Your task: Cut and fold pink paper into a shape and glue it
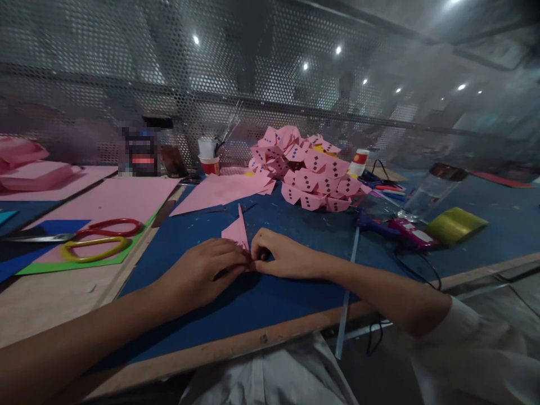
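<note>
A small folded piece of pink paper [235, 232] rises from between my hands over the blue tabletop [202, 304]. My left hand [206, 267] lies over its lower part, fingers closed on the paper. From the other side my right hand [280, 256] meets it, thumb and forefinger pinched at the paper's near edge. The fingertips of both hands touch there and hide that end of the fold. Beyond them lies a large pink sheet [223, 191], beside a heap of folded pink paper pieces [320, 180] with dark dots.
Scissors [101, 239] with red and yellow handles lie on coloured sheets to the left. At right are a glue gun [379, 225], a clear glue stick [348, 298] across the table edge, a jar [434, 191] and a yellow roll [458, 226]. Paper cups [210, 164] stand behind.
</note>
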{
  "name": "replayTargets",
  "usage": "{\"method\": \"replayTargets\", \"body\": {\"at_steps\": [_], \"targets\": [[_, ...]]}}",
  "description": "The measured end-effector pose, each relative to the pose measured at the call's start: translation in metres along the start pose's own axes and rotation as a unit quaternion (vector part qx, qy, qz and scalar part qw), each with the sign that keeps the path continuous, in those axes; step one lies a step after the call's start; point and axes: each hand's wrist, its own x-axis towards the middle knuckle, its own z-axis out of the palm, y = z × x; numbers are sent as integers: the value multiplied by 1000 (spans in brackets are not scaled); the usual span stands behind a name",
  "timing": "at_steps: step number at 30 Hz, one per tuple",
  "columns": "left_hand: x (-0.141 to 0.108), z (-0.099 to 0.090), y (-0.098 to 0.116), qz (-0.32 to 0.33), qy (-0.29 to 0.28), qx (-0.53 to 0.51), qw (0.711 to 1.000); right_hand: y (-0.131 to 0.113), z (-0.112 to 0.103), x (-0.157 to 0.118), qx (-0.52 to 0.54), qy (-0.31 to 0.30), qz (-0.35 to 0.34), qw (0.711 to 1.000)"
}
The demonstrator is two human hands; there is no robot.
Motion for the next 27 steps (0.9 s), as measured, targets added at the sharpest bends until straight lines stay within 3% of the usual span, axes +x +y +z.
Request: {"method": "replayTargets", "body": {"at_steps": [6, 27], "targets": [[1, 0, 0, 33, 9, 26, 999, 1, 1, 0, -6, 0, 10, 1000], [1, 0, -2, 48, 11, 53, 997, 1, 0, 1, -13, -8, -7, 1000]]}}
